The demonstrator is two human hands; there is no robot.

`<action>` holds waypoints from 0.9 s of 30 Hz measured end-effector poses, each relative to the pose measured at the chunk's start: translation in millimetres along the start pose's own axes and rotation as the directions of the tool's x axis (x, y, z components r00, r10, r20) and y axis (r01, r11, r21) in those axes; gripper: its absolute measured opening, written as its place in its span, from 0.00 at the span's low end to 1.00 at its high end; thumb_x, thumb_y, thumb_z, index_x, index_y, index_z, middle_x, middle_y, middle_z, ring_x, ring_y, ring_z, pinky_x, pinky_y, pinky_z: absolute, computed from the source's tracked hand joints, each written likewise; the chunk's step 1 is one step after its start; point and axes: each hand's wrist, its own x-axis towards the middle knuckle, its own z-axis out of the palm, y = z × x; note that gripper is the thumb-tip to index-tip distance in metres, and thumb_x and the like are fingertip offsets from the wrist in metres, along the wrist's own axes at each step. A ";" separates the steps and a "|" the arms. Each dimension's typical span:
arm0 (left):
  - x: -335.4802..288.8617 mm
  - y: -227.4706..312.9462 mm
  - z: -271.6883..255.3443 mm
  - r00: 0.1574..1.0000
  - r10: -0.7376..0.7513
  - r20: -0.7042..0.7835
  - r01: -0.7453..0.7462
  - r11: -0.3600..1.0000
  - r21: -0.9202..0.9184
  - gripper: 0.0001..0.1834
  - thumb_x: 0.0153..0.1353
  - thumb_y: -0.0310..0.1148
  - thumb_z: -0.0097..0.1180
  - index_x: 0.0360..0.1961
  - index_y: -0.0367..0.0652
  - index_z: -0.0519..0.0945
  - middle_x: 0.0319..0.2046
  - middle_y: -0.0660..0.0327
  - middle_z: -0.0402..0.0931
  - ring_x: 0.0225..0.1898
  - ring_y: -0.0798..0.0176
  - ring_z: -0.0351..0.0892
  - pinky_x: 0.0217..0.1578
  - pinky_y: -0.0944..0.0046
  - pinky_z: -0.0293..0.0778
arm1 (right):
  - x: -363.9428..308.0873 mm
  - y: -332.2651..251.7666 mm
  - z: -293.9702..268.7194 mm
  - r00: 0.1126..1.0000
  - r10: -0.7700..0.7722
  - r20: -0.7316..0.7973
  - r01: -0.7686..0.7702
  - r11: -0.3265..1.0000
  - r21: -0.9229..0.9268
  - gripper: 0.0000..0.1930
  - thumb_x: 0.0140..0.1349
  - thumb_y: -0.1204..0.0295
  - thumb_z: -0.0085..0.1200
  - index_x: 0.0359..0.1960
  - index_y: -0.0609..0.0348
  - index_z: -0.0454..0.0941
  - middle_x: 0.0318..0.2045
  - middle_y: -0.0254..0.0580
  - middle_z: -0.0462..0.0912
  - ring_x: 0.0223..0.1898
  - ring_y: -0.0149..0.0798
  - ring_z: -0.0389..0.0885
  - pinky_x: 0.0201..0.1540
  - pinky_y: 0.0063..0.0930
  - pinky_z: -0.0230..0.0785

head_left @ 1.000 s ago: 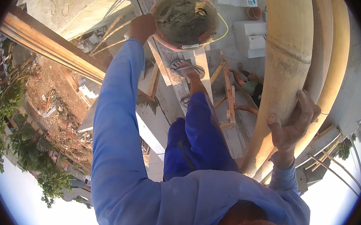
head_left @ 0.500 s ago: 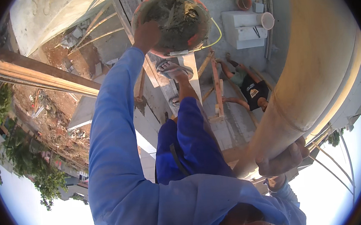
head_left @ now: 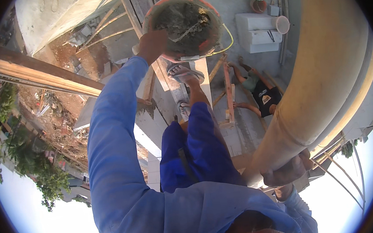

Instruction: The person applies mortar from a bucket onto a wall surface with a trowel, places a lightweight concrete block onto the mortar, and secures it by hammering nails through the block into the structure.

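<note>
At the top of the view, an orange bucket (head_left: 148, 19) with a yellow handle holds wet grey mortar (head_left: 179, 18). My left hand (head_left: 153, 46) is closed over its left rim on a trowel (head_left: 189, 30). The butt of the trowel's handle shows left of my fist, and its mortar-smeared blade lies in the mix. At the right, a thick bamboo pole (head_left: 322, 85) rises close by me. My right hand (head_left: 287, 170) is wrapped round its lower part, with the fingers partly in shadow.
My sandalled feet stand on narrow planks (head_left: 178, 91) high above the ground. Below right, a person in a black shirt (head_left: 266, 98) is beside a wooden frame (head_left: 228, 89). White blocks (head_left: 258, 29) lie farther off. A timber beam (head_left: 45, 74) crosses at the left above rubble.
My left hand has turned and drawn back slightly, so the trowel's handle end and blade edge now show. The bucket appears lower and farther right. My right hand stays on the pole.
</note>
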 end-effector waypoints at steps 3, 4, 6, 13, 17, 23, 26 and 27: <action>-5.0 -5.4 -6.1 1.000 0.021 0.009 -0.021 1.000 0.023 0.08 0.57 0.31 0.50 0.31 0.41 0.80 0.28 0.52 0.82 0.33 0.47 0.84 0.31 0.52 0.79 | -8.1 -0.4 -1.5 1.000 0.021 -0.021 -0.022 0.999 -0.043 0.43 0.49 0.59 0.61 0.64 0.59 0.52 0.57 0.58 0.56 0.62 0.63 0.62 0.60 0.55 0.66; 0.8 -8.0 -20.2 1.000 -0.014 0.023 0.014 1.000 0.012 0.08 0.57 0.32 0.51 0.31 0.41 0.80 0.28 0.52 0.82 0.33 0.48 0.84 0.31 0.52 0.79 | -5.9 -0.2 -0.8 0.999 0.019 -0.028 -0.021 0.997 -0.078 0.43 0.48 0.59 0.61 0.64 0.59 0.52 0.57 0.58 0.56 0.62 0.63 0.62 0.61 0.55 0.66; 6.8 -11.6 -12.0 0.999 -0.023 0.024 0.022 0.999 0.024 0.08 0.56 0.32 0.51 0.30 0.41 0.81 0.28 0.53 0.82 0.33 0.48 0.84 0.31 0.52 0.79 | -11.3 -0.4 -3.0 1.000 0.023 -0.015 -0.025 0.989 -0.145 0.44 0.48 0.58 0.61 0.64 0.58 0.51 0.58 0.59 0.56 0.61 0.65 0.62 0.61 0.56 0.66; -13.1 -5.0 52.2 0.999 0.006 -0.042 -0.005 1.000 0.016 0.10 0.58 0.31 0.49 0.37 0.39 0.77 0.29 0.53 0.81 0.33 0.50 0.84 0.31 0.54 0.79 | -25.0 3.0 -6.5 0.989 0.137 0.058 -0.128 0.983 -0.133 0.43 0.47 0.57 0.59 0.63 0.59 0.51 0.60 0.66 0.59 0.58 0.66 0.67 0.62 0.57 0.64; -26.3 0.0 40.9 0.999 0.050 0.009 -0.050 0.992 0.114 0.09 0.56 0.32 0.51 0.31 0.40 0.81 0.27 0.52 0.82 0.31 0.50 0.85 0.28 0.53 0.79 | -1.6 -5.0 -1.3 0.997 0.073 0.004 -0.072 0.992 -0.100 0.41 0.50 0.57 0.59 0.63 0.57 0.53 0.57 0.60 0.59 0.57 0.61 0.67 0.59 0.54 0.66; -51.4 -15.0 11.6 0.993 0.020 -0.116 -0.017 0.999 0.027 0.08 0.57 0.30 0.50 0.33 0.39 0.79 0.27 0.49 0.81 0.32 0.48 0.84 0.31 0.52 0.79 | 3.0 -17.8 -3.7 0.993 0.118 -0.007 -0.117 0.973 -0.201 0.39 0.55 0.54 0.62 0.65 0.47 0.54 0.46 0.41 0.57 0.53 0.53 0.67 0.52 0.47 0.71; -49.6 -41.6 -23.6 0.982 -0.181 -0.048 0.184 0.981 0.060 0.09 0.57 0.30 0.49 0.35 0.39 0.79 0.29 0.50 0.81 0.33 0.48 0.83 0.34 0.52 0.78 | 4.1 -16.3 0.1 0.993 0.113 -0.039 -0.119 0.974 -0.193 0.38 0.56 0.54 0.62 0.64 0.47 0.55 0.46 0.40 0.57 0.53 0.52 0.68 0.53 0.47 0.70; -49.6 -43.9 -16.5 0.986 -0.167 -0.022 0.168 0.981 0.094 0.09 0.57 0.30 0.49 0.35 0.39 0.79 0.30 0.50 0.82 0.34 0.48 0.83 0.34 0.52 0.78 | 4.6 -15.8 0.9 0.993 0.108 -0.039 -0.113 0.981 -0.156 0.38 0.56 0.54 0.62 0.64 0.48 0.55 0.46 0.40 0.57 0.53 0.52 0.68 0.54 0.46 0.71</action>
